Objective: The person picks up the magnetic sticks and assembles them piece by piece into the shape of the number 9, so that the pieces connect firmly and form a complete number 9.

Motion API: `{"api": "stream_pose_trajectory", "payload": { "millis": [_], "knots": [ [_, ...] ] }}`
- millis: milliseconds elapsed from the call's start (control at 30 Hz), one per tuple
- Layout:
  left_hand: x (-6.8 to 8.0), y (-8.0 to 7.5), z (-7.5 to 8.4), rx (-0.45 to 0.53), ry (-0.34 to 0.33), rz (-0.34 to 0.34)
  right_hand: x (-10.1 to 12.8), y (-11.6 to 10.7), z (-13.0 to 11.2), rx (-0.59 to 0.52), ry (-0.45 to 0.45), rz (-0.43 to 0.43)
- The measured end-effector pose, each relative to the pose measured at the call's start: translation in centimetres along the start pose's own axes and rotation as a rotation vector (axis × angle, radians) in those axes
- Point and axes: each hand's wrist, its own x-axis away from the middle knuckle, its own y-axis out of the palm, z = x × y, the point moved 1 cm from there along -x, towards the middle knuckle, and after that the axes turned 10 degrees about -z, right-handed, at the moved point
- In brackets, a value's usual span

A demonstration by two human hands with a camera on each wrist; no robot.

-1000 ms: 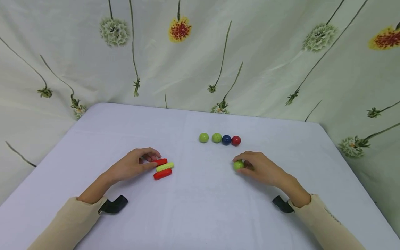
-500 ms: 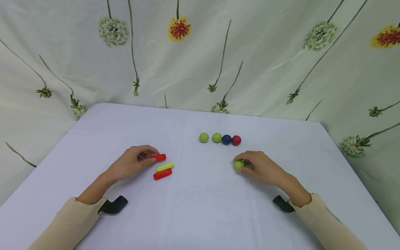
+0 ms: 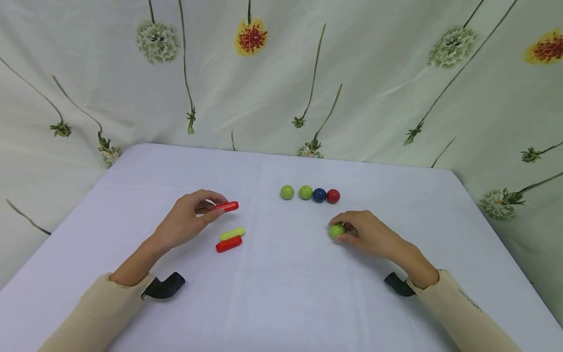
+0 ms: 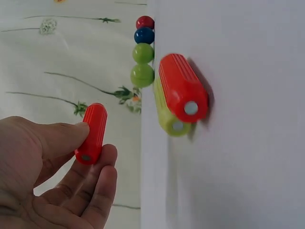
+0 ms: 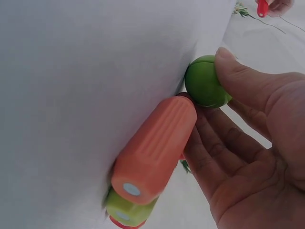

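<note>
My left hand (image 3: 191,220) pinches a red ribbed stick (image 3: 227,207) between thumb and fingers, raised over the table; its grey end (image 4: 86,157) faces the left wrist camera. Nearer the front, a yellow-green stick (image 3: 232,233) and a second red stick (image 3: 229,244) lie side by side. My right hand (image 3: 367,234) holds a green ball (image 5: 206,81) low at the table, thumb on one side. In the right wrist view, an orange-red stick (image 5: 155,150) reaches up to that ball, with a green stick (image 5: 128,207) beside it; the hand hides both from the head view.
Farther back stand two green balls (image 3: 287,192), a blue ball (image 3: 319,195) and a red ball (image 3: 333,196) in a row. A white cloth covers the table (image 3: 281,293); a floral curtain (image 3: 374,63) hangs behind it. Black wrist mounts (image 3: 164,286) stick out of both sleeves.
My left hand has taken the top red stick away from the yellow-green one, carrying it back and up. The right hand and its green ball have stayed nearly still.
</note>
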Motion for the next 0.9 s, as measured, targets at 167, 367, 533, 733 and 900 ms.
{"api": "stream_pose_trajectory", "payload": {
  "millis": [167, 367, 533, 733, 900],
  "knots": [
    [-0.7, 1.2, 2.4, 0.052, 0.05, -0.036, -0.1, -0.2, -0.1, 0.001, 0.001, -0.011],
    [-2.3, 3.1, 5.0, 0.091, 0.124, -0.098, -0.3, 0.0, -0.1, -0.019, -0.018, -0.037],
    [-3.7, 5.2, 7.1, 0.118, 0.182, -0.144, -0.4, 0.2, -0.1, -0.036, -0.01, -0.049],
    [-5.0, 7.6, 9.2, 0.147, 0.213, -0.199, -0.3, 0.1, -0.3, -0.032, 0.015, -0.049],
    [-5.8, 9.2, 10.0, 0.141, 0.21, -0.217, -0.3, 0.0, -0.3, -0.035, 0.004, -0.045]
  ]
}}
